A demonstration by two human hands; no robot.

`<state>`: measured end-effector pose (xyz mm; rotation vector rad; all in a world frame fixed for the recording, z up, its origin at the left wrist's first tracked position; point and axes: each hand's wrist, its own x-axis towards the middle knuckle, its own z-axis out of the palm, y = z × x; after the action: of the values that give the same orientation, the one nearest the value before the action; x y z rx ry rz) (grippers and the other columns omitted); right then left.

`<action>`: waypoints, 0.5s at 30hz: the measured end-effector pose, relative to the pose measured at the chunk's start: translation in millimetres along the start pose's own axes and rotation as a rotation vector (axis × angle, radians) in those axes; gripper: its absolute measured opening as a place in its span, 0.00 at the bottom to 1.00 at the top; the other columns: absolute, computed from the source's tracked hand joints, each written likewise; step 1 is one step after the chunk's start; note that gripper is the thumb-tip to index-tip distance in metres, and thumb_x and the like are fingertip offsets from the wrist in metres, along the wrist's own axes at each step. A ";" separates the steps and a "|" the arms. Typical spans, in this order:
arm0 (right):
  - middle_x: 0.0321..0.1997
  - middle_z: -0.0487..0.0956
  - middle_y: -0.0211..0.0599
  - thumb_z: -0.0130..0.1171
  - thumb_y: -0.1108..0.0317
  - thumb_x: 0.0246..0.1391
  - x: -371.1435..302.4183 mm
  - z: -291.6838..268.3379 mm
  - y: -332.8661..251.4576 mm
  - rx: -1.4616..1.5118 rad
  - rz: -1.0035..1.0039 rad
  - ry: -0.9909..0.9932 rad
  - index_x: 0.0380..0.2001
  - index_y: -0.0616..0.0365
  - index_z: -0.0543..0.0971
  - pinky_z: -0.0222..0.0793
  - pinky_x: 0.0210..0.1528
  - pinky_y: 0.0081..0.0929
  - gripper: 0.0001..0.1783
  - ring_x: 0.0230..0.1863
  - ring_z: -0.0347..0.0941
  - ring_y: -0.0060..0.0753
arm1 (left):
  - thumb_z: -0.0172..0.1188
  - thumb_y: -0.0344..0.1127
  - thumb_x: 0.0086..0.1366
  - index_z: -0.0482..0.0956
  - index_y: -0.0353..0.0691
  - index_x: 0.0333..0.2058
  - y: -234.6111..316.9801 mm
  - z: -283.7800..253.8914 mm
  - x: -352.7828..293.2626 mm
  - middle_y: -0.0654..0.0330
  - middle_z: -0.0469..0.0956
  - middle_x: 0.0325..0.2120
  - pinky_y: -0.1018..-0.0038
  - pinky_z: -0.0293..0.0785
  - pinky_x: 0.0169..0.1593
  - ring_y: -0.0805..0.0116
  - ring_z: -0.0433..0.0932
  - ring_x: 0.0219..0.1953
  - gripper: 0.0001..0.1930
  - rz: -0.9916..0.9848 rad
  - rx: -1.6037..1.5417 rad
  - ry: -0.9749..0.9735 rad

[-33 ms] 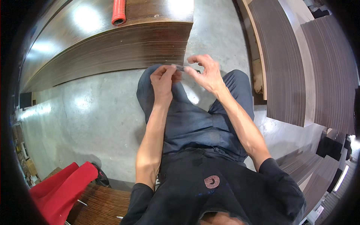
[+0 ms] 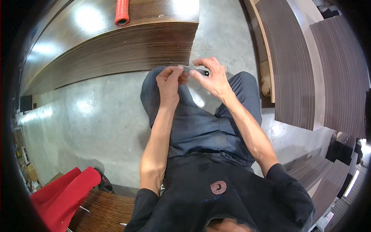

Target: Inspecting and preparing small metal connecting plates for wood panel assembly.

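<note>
In front of my knees I hold a slim grey-and-black utility knife [image 2: 199, 71] between both hands. My left hand [image 2: 167, 82] pinches its left end with thumb and fingertips. On the other side, my right hand [image 2: 212, 76] has its thumb against the knife's near side, with the index finger arched above it. The dark end of the knife, with a small pale spot, shows inside the right hand's curve. The fingertips hide part of the knife's left end.
A stack of dark brown boards [image 2: 127, 50] stands just beyond my hands, with a red ribbed tube [image 2: 122, 13] on top. More board stacks [image 2: 290, 62] rise at the right. Red cloth [image 2: 67, 197] lies on a brown wooden surface [image 2: 102, 210] at the lower left.
More of the knife shows between my hands, its dark end now visible by the right palm. Both hands have shifted only slightly.
</note>
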<state>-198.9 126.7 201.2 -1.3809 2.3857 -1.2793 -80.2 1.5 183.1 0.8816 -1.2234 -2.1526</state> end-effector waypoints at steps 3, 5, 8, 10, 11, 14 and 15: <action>0.50 0.80 0.41 0.67 0.58 0.54 -5.2 0.9 4.3 0.360 0.430 0.215 0.52 0.63 0.77 0.69 0.54 0.28 0.27 0.51 0.75 0.33 | 0.59 0.30 0.66 0.81 0.34 0.30 -1.1 21.9 -0.6 0.58 0.82 0.24 0.78 0.76 0.31 0.73 0.80 0.25 0.07 0.063 -0.046 -0.012; 0.45 0.80 0.41 0.65 0.55 0.57 -5.1 -4.3 5.4 0.845 0.591 0.251 0.51 0.67 0.76 0.73 0.48 0.27 0.28 0.49 0.75 0.31 | 0.59 0.30 0.67 0.80 0.34 0.30 -0.9 33.4 1.5 0.58 0.83 0.24 0.78 0.77 0.32 0.73 0.81 0.25 0.07 0.075 -0.071 -0.015; 0.42 0.80 0.38 0.65 0.53 0.58 -9.3 -4.0 -5.2 1.142 0.695 0.030 0.47 0.66 0.78 0.75 0.42 0.24 0.26 0.46 0.76 0.27 | 0.57 0.30 0.68 0.80 0.32 0.31 0.1 45.2 4.1 0.57 0.83 0.25 0.78 0.78 0.33 0.72 0.81 0.25 0.08 0.094 -0.092 -0.032; 0.41 0.81 0.36 0.65 0.56 0.58 -6.0 2.3 -12.1 1.243 0.684 0.084 0.44 0.66 0.79 0.74 0.39 0.22 0.22 0.42 0.77 0.24 | 0.56 0.30 0.68 0.79 0.31 0.31 2.5 51.5 7.3 0.56 0.82 0.25 0.77 0.79 0.33 0.71 0.81 0.26 0.08 0.109 -0.088 -0.023; 0.40 0.81 0.35 0.66 0.57 0.58 -2.1 3.7 -11.4 1.229 0.683 0.114 0.43 0.65 0.80 0.74 0.38 0.22 0.20 0.40 0.76 0.23 | 0.56 0.30 0.68 0.79 0.31 0.31 4.5 53.9 8.4 0.56 0.82 0.25 0.77 0.79 0.33 0.71 0.81 0.26 0.08 0.107 -0.084 -0.029; 0.38 0.81 0.33 0.66 0.62 0.58 7.8 7.0 -11.5 1.217 0.710 0.150 0.40 0.63 0.81 0.72 0.35 0.20 0.14 0.36 0.76 0.21 | 0.56 0.29 0.68 0.79 0.30 0.31 7.9 54.4 12.8 0.54 0.82 0.25 0.77 0.79 0.32 0.71 0.82 0.26 0.08 0.099 -0.089 -0.022; 0.36 0.81 0.33 0.66 0.61 0.58 9.5 7.7 -12.4 1.218 0.711 0.161 0.39 0.63 0.82 0.72 0.34 0.20 0.14 0.35 0.76 0.21 | 0.56 0.29 0.68 0.79 0.30 0.31 8.2 53.5 13.1 0.54 0.82 0.25 0.77 0.79 0.31 0.71 0.82 0.25 0.08 0.096 -0.070 -0.012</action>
<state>-192.5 111.9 207.9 -0.0735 1.3107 -1.9842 -127.7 18.0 207.2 0.7662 -1.1647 -2.1132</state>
